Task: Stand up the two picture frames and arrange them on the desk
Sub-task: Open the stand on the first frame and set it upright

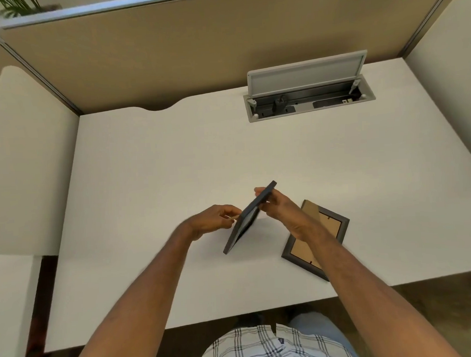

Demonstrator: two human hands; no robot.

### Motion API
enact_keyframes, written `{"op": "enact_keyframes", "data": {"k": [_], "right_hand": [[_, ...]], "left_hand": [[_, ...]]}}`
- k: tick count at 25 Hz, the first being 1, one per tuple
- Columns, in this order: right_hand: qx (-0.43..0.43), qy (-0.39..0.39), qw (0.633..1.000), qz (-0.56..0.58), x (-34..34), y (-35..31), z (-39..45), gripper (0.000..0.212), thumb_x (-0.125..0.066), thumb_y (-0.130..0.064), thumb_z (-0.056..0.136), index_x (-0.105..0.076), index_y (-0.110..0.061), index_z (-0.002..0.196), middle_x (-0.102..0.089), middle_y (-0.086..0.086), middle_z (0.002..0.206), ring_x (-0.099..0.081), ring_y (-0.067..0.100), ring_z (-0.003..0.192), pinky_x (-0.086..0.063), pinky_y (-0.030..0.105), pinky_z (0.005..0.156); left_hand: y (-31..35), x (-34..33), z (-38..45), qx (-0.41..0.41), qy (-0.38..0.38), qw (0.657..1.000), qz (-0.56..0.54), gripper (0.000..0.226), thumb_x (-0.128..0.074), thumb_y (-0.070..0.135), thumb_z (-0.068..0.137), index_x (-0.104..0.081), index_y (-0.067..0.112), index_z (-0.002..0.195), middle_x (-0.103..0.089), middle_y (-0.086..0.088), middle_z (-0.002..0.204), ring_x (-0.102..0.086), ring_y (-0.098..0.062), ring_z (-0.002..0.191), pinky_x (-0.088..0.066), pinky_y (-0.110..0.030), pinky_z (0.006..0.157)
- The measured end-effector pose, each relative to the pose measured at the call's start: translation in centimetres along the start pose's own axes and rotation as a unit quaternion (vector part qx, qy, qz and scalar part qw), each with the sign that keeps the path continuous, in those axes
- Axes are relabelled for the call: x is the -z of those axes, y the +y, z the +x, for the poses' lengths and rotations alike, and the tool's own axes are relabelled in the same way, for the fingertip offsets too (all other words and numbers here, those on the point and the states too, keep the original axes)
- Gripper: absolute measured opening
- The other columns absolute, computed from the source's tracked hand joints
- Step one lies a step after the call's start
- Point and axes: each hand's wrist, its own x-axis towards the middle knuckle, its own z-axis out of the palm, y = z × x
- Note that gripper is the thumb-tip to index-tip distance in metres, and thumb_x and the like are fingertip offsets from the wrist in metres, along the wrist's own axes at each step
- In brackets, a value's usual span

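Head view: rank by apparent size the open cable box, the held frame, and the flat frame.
1. cable box, clearly largest.
2. flat frame and held frame: unsure; one is partly arm-covered, the other tilted edge-on.

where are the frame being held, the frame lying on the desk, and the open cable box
held frame [253, 214]: head view, on its dark edge between the hands
flat frame [332, 220]: head view, on its brown backing board near the far corner
cable box [305, 76]: head view, on its raised grey lid
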Motion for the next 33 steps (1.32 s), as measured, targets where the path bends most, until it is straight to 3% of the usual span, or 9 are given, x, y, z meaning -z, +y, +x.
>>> {"op": "enact_keyframes", "data": {"k": [4, 6, 8, 10, 13, 20, 26, 29, 33], "right_hand": [[0.004, -0.009, 1.000, -0.030, -0.8, 0.0, -0.2, 0.029, -0.060, -0.020, 0.099, -0.058, -0.020, 0.127, -0.065, -0.004, 0.128, -0.058, 0.010, 0.122, -0.047, 0.023, 0.093], [0.000, -0.021, 0.999, -0.026, -1.3, 0.2, -0.3, 0.036, -0.057, -0.022, 0.100, -0.051, -0.022, 0.135, -0.062, -0.007, 0.131, -0.057, 0.006, 0.121, -0.050, 0.018, 0.087], [0.003, -0.018, 0.999, -0.040, -2.0, 0.6, -0.3, 0.043, -0.055, -0.024, 0.101, -0.044, -0.023, 0.142, -0.058, -0.007, 0.135, -0.055, 0.007, 0.123, -0.049, 0.015, 0.086], [0.010, -0.017, 0.998, -0.053, -2.6, 0.9, -0.2, 0.045, -0.054, -0.024, 0.102, -0.042, -0.023, 0.144, -0.057, -0.005, 0.139, -0.052, 0.011, 0.127, -0.049, 0.019, 0.093], [0.015, -0.027, 0.997, -0.067, -3.2, 1.0, 0.2, 0.044, -0.053, -0.024, 0.102, -0.041, -0.025, 0.145, -0.055, -0.003, 0.141, -0.050, 0.015, 0.130, -0.044, 0.035, 0.108], [0.029, -0.017, 0.995, -0.092, -4.6, 1.7, 0.9, 0.033, -0.049, -0.026, 0.103, -0.044, -0.030, 0.136, -0.058, -0.012, 0.128, -0.053, 0.004, 0.117, -0.047, 0.004, 0.077], [0.026, 0.020, 0.994, -0.107, -4.1, 3.5, 0.5, 0.042, -0.055, -0.015, 0.100, -0.045, -0.027, 0.139, -0.055, -0.004, 0.138, -0.051, 0.013, 0.125, -0.047, 0.016, 0.086], [0.070, 0.110, 0.982, -0.138, -2.6, 4.6, -0.7, 0.039, -0.059, -0.010, 0.096, -0.052, -0.030, 0.129, -0.055, -0.010, 0.134, -0.056, 0.008, 0.118, -0.048, 0.017, 0.087], [0.099, 0.352, 0.916, -0.166, 0.9, 7.0, -3.5, 0.024, -0.052, -0.009, 0.091, -0.061, -0.030, 0.098, -0.058, -0.012, 0.102, -0.058, 0.007, 0.093, -0.046, 0.016, 0.067]], "left_hand": [[-1.5, 0.3, -0.2, -0.014, 0.074, 0.993, -0.089, 0.031, -0.053, 0.014, 0.102, -0.066, 0.019, 0.130, -0.069, -0.004, 0.129, -0.062, -0.022, 0.122, -0.051, -0.034, 0.103], [-2.0, 0.6, -0.3, -0.026, 0.168, 0.979, -0.113, 0.026, -0.056, 0.011, 0.100, -0.068, 0.024, 0.119, -0.071, 0.001, 0.117, -0.063, -0.022, 0.113, -0.055, -0.025, 0.087], [-2.7, 0.8, 0.1, 0.019, 0.232, 0.967, -0.105, 0.025, -0.059, 0.005, 0.095, -0.067, 0.012, 0.117, -0.072, -0.011, 0.114, -0.064, -0.028, 0.103, -0.055, -0.035, 0.084], [-3.4, 0.5, 0.3, 0.054, 0.222, 0.965, -0.128, 0.031, -0.051, -0.001, 0.092, -0.063, 0.000, 0.120, -0.070, -0.024, 0.118, -0.067, -0.033, 0.100, -0.055, -0.045, 0.085], [-3.8, 0.0, 0.0, 0.045, 0.197, 0.958, -0.203, 0.032, -0.049, 0.009, 0.098, -0.064, 0.012, 0.127, -0.073, -0.014, 0.119, -0.069, -0.032, 0.113, -0.057, -0.046, 0.097], [-4.7, -0.8, 0.1, 0.048, 0.192, 0.912, -0.358, 0.037, -0.042, 0.022, 0.105, -0.063, 0.008, 0.132, -0.070, -0.015, 0.127, -0.066, -0.034, 0.118, -0.050, -0.051, 0.107], [-4.8, -1.3, 0.0, 0.054, 0.276, 0.888, -0.365, 0.037, -0.045, -0.002, 0.096, -0.060, 0.003, 0.129, -0.070, -0.018, 0.120, -0.067, -0.035, 0.107, -0.054, -0.051, 0.102], [-5.2, -2.6, 0.0, 0.088, 0.408, 0.834, -0.362, 0.026, -0.045, -0.003, 0.091, -0.062, 0.003, 0.108, -0.068, -0.019, 0.104, -0.063, -0.029, 0.086, -0.055, -0.043, 0.084], [-5.8, -8.1, -1.1, 0.125, 0.519, 0.778, -0.331, 0.024, -0.037, 0.002, 0.086, -0.054, 0.012, 0.073, -0.063, -0.016, 0.079, -0.054, -0.028, 0.072, -0.047, -0.040, 0.063]]}}
